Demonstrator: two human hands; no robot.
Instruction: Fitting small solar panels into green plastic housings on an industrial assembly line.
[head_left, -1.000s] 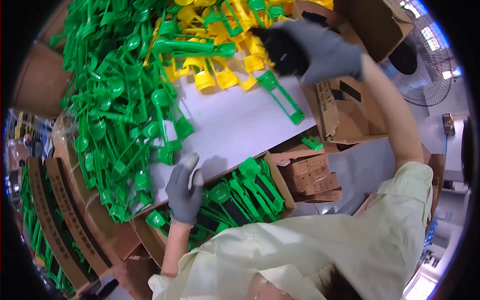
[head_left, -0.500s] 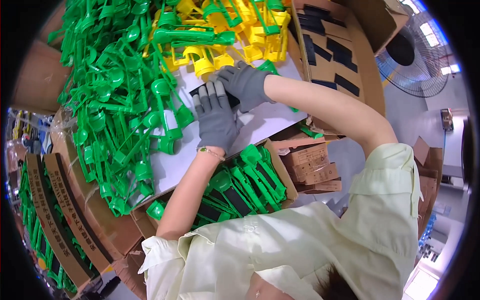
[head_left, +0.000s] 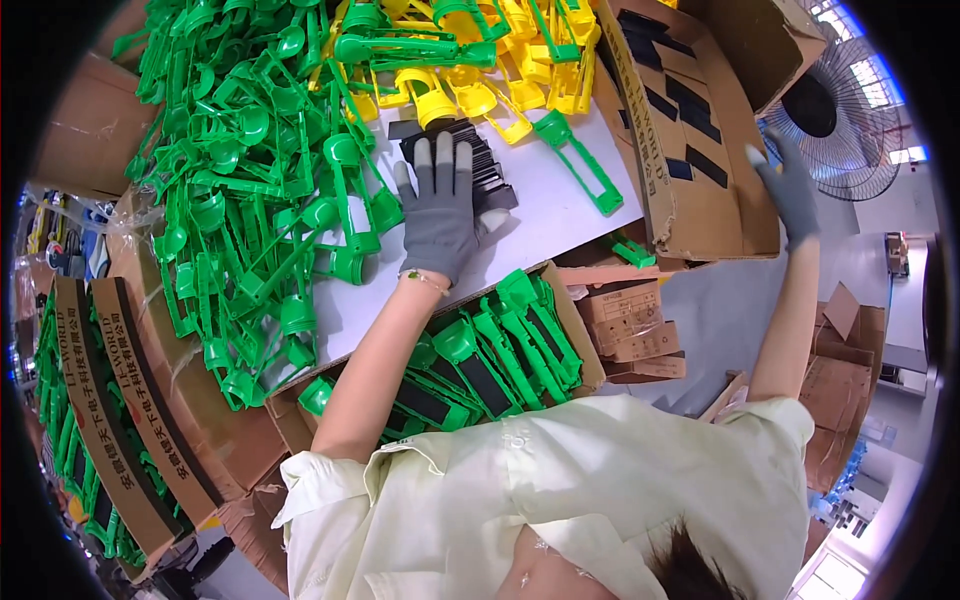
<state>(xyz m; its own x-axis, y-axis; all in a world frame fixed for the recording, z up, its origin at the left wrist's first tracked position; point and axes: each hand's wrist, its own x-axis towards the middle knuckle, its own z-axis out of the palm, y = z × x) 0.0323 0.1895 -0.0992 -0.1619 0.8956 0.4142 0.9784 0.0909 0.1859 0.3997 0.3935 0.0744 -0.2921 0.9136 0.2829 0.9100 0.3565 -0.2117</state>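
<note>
My left hand (head_left: pixel 437 205), in a grey glove, lies flat with fingers spread on a row of thin black plastic strips (head_left: pixel 478 158) on the white table (head_left: pixel 560 215). It grips nothing. My right hand (head_left: pixel 790 190), also gloved, is out to the right with fingers apart, at the outer edge of a large cardboard box (head_left: pixel 700 215) holding black strips. A big heap of green plastic parts (head_left: pixel 250 170) lies left of my left hand. Yellow parts (head_left: pixel 480 70) lie beyond the strips.
A cardboard box (head_left: pixel 575 330) of green parts fitted with black strips stands at the table's near edge. More cartons with green parts (head_left: pixel 100 420) stand at the left. Small stacked cartons (head_left: pixel 630 325) and a floor fan (head_left: pixel 840 110) are at the right.
My left hand rose from the near box to the black strips and stays there. My right hand joined it at the strips, then swung out right to the big cardboard box.
</note>
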